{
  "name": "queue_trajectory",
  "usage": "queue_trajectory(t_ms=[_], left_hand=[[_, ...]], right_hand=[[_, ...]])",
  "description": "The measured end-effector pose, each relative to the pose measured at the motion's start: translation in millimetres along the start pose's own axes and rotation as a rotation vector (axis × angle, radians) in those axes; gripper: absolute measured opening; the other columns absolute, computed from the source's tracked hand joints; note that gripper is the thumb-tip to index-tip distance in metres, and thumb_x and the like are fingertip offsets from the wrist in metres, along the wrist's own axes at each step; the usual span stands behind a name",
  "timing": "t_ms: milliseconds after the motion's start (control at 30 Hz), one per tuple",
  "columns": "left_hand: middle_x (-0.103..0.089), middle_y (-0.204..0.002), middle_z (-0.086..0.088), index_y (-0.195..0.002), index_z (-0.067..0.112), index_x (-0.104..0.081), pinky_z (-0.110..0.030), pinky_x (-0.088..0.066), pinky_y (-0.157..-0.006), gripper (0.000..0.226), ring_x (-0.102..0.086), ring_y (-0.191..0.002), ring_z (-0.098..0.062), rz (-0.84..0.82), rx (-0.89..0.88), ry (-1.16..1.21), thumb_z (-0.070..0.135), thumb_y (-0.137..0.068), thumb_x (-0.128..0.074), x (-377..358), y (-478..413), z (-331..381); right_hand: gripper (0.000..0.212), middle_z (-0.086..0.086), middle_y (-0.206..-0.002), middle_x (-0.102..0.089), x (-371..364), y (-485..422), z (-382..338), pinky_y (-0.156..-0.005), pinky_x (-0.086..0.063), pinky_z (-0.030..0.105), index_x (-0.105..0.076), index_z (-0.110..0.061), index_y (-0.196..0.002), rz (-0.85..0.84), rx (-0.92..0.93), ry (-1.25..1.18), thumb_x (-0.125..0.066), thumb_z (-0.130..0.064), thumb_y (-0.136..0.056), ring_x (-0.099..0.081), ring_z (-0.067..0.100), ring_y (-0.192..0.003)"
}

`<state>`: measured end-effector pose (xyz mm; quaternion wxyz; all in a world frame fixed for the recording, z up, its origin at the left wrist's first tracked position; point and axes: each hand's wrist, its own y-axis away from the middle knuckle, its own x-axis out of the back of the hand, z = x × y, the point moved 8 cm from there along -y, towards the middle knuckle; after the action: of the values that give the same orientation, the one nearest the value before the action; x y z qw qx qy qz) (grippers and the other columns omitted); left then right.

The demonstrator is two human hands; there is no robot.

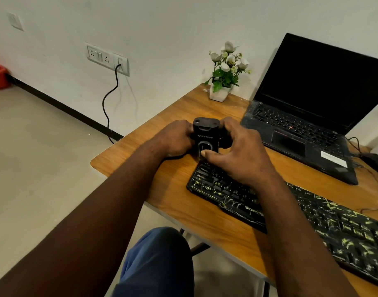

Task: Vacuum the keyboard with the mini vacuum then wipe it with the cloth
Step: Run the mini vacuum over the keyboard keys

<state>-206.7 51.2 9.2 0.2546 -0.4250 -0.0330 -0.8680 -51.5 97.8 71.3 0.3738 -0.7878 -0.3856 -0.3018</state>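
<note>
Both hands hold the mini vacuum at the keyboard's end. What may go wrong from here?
The left hand and right hand both grip the mini vacuum, so nothing steadies the keyboard; it may slide toward the table edge. Cables beside the laptop may snag.

The table (205,103) is seen as smooth wood grain. The keyboard (344,230) and mini vacuum (206,129) are made of matt black plastic.

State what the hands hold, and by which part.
The mini vacuum: left hand grips its left side, right hand its right side, thumb on front.
</note>
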Motion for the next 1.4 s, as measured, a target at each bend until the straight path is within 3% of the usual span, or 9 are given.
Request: queue_trajectory(t_ms=[167,300,367,467,633,800,933,1233,1400], left_hand=[[-0.069,-0.083,0.007,-0.08,0.034,-0.063,-0.039,-0.057,-0.072,0.023,-0.067,-0.078,-0.018,0.033,-0.08,0.017,0.016,-0.092,-0.069,-3.0,23.1,5.5],[-0.068,-0.097,0.026,-0.097,0.058,-0.061,-0.039,-0.051,-0.081,0.03,-0.062,-0.098,-0.012,-0.018,-0.223,0.103,0.028,-0.098,-0.063,-4.3,58.6,23.6],[-0.061,-0.097,0.032,-0.095,0.067,-0.055,-0.038,-0.047,-0.085,0.034,-0.053,-0.106,-0.012,-0.036,-0.207,0.061,0.034,-0.101,-0.06,-5.9,67.3,26.1],[-0.062,-0.095,0.023,-0.093,0.055,-0.06,-0.038,-0.05,-0.086,0.026,-0.054,-0.107,-0.015,-0.034,-0.164,0.081,0.03,-0.1,-0.062,-5.9,65.6,22.7],[-0.059,-0.096,0.007,-0.086,0.05,-0.055,-0.04,-0.046,-0.085,0.026,-0.045,-0.109,-0.016,-0.044,-0.114,-0.009,0.03,-0.101,-0.057,-10.3,59.8,24.1],[-0.062,-0.104,0.0,-0.104,0.028,-0.065,-0.044,-0.051,-0.089,0.008,-0.051,-0.104,-0.018,-0.055,-0.063,-0.041,0.032,-0.099,-0.06,-11.2,54.3,16.1],[-0.06,-0.092,0.01,-0.08,0.045,-0.06,-0.047,-0.051,-0.089,0.023,-0.054,-0.104,-0.018,-0.037,-0.041,0.059,0.028,-0.095,-0.061,-10.8,52.2,17.9],[-0.062,-0.06,0.023,-0.062,0.059,-0.063,-0.026,-0.039,-0.061,0.049,-0.058,-0.061,0.005,0.048,-0.028,0.108,0.019,-0.09,-0.067,-5.1,39.8,19.6],[-0.068,-0.072,0.015,-0.073,0.062,-0.059,-0.036,-0.053,-0.066,0.025,-0.064,-0.07,-0.009,0.029,-0.073,0.153,0.04,-0.083,-0.06,-6.8,38.0,26.9]], right_hand=[[0.049,-0.006,-0.103,-0.072,-4.0,22.9,-7.3,-0.079,-0.06,0.027,-0.064,-0.023,-0.118,-0.219,0.05,-0.282,-0.09,-0.019,-0.077,-0.071,0.008,-0.096],[0.045,-0.011,-0.101,-0.07,13.7,22.4,1.9,-0.078,-0.056,0.023,-0.06,-0.025,-0.113,0.027,0.022,-0.013,-0.087,-0.026,-0.077,-0.067,0.003,-0.092],[0.046,-0.008,-0.098,-0.072,18.1,24.9,0.4,-0.075,-0.055,0.019,-0.061,-0.021,-0.113,0.025,-0.001,-0.175,-0.088,-0.021,-0.077,-0.069,0.005,-0.09],[0.047,-0.001,-0.102,-0.073,-2.4,35.5,-11.8,-0.079,-0.061,0.03,-0.063,-0.02,-0.115,-0.25,0.01,-0.43,-0.089,-0.013,-0.077,-0.073,0.014,-0.095],[0.045,-0.013,-0.094,-0.069,8.9,27.8,-1.3,-0.071,-0.058,0.022,-0.06,-0.026,-0.112,0.007,0.006,-0.073,-0.088,-0.025,-0.077,-0.068,0.002,-0.086],[0.046,-0.007,-0.098,-0.071,-8.3,35.1,-10.7,-0.074,-0.059,0.025,-0.062,-0.023,-0.112,-0.208,0.061,-0.274,-0.089,-0.019,-0.075,-0.069,0.009,-0.091],[0.043,-0.011,-0.095,-0.069,6.8,29.9,-5.3,-0.069,-0.055,0.021,-0.058,-0.027,-0.107,-0.024,0.034,-0.119,-0.088,-0.023,-0.077,-0.067,0.004,-0.085],[0.045,-0.008,-0.094,-0.068,5.9,30.6,-4.8,-0.064,-0.055,0.023,-0.053,-0.024,-0.101,-0.045,0.039,-0.189,-0.089,-0.022,-0.074,-0.067,0.007,-0.082],[0.047,-0.007,-0.095,-0.067,-9.4,35.2,-17.5,-0.063,-0.054,0.022,-0.051,-0.03,-0.099,-0.131,0.099,-0.227,-0.089,-0.021,-0.073,-0.067,0.008,-0.085]])
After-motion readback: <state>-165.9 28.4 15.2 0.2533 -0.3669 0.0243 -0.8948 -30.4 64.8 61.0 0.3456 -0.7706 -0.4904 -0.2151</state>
